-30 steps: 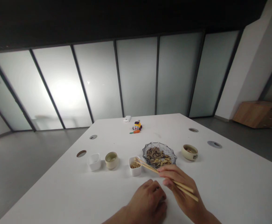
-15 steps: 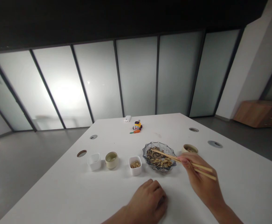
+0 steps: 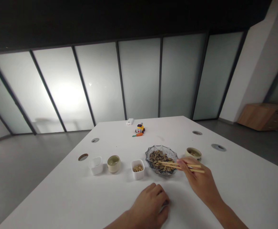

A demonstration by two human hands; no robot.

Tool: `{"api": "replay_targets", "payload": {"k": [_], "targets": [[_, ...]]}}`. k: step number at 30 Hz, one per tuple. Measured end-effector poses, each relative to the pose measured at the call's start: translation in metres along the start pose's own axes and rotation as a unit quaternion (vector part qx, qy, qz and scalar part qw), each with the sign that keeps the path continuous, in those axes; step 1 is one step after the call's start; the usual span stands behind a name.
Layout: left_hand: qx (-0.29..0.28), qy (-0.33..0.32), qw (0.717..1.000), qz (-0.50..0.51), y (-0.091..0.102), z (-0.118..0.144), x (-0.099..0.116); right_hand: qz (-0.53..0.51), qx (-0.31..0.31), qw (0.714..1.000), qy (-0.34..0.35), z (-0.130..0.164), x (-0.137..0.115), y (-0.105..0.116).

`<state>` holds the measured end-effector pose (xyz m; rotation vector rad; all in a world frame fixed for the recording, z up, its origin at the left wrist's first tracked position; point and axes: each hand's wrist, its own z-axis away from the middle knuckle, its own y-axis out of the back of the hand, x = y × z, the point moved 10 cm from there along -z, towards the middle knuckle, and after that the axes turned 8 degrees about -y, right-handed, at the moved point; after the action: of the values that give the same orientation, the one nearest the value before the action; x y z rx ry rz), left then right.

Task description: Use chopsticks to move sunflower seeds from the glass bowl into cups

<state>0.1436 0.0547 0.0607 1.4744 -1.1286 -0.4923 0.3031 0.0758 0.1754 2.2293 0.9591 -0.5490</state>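
My right hand [image 3: 199,181] holds a pair of wooden chopsticks [image 3: 179,165], and their tips reach into a glass bowl [image 3: 162,157] of mixed seeds and nuts. Left of the bowl stands a small white square cup [image 3: 138,169] with a few nuts in it. My left hand [image 3: 150,208] rests on the white table [image 3: 224,190] near its front edge, fingers curled, with nothing seen in it.
A beige round cup [image 3: 113,163] and a second white square cup [image 3: 96,165] stand further left. Another beige cup [image 3: 193,154] sits right of the bowl. A small toy [image 3: 140,128], an orange piece [image 3: 138,135] and a white box [image 3: 129,121] lie far back. Round cable holes dot the table.
My right hand swung the chopsticks from the white square cup over to the glass bowl, then lowered their tips into the seeds. My left hand stayed still.
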Motion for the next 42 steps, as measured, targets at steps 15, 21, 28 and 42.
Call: {"api": "replay_targets", "payload": {"k": [15, 21, 28, 42], "targets": [[0.015, -0.009, 1.0, -0.015, -0.001, 0.001, 0.001, -0.081, 0.032, 0.996, 0.0, 0.007, -0.019, 0.008], [0.022, -0.007, 1.0, -0.016, 0.001, -0.002, 0.003, -0.167, -0.056, 0.984, 0.027, 0.024, -0.043, -0.023], [0.013, -0.006, 1.0, -0.006, 0.0, 0.001, 0.002, -0.093, 0.046, 0.994, -0.025, 0.002, -0.012, 0.018], [0.015, -0.001, 1.0, 0.026, 0.003, 0.002, 0.002, 0.009, -0.032, 0.998, -0.049, -0.009, 0.025, 0.008]]}}
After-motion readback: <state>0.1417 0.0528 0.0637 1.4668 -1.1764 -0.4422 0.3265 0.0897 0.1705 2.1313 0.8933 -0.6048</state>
